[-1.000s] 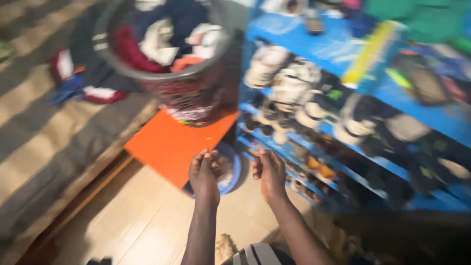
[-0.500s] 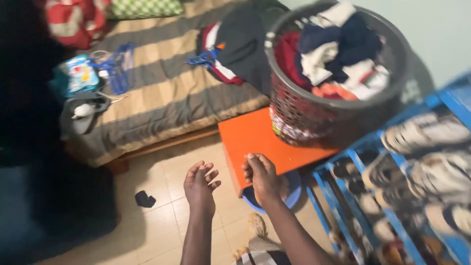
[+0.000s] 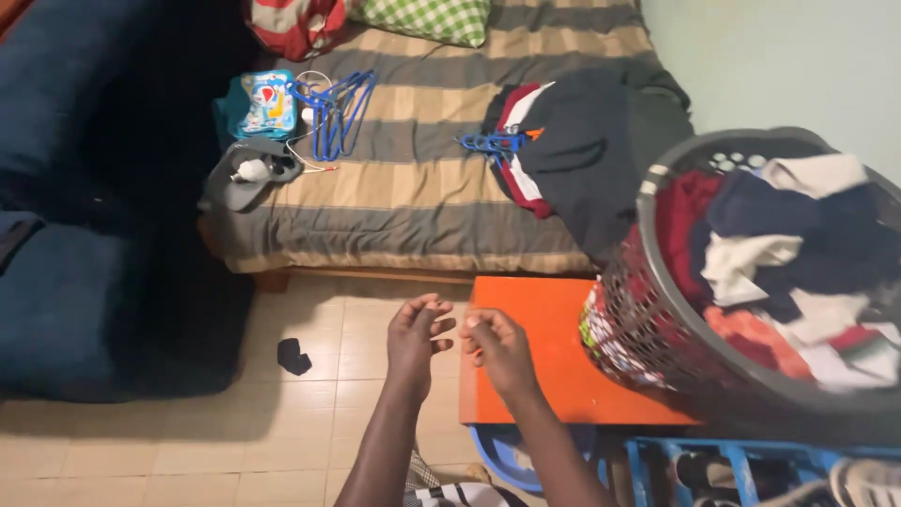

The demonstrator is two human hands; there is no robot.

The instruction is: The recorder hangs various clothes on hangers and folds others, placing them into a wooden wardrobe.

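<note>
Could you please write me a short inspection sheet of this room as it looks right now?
Surface: orange table carries a tilted laundry basket full of clothes.
Job's things: nothing held.
Clutter: blue hangers and dark garments on the striped bed; a dark scrap on the tiled floor.
Grippers: left hand and right hand empty, fingertips close together.
Cables: thin white cord on bed.
Surroundings: blue shoe rack, pale wall.

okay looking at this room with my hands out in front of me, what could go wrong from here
The laundry basket is heaped with clothes and seems to sit at the edge of the orange table, so a bump could tip it. The dark sock on the tile floor is a possible slip spot. Both hands, left hand and right hand, are empty.
</note>
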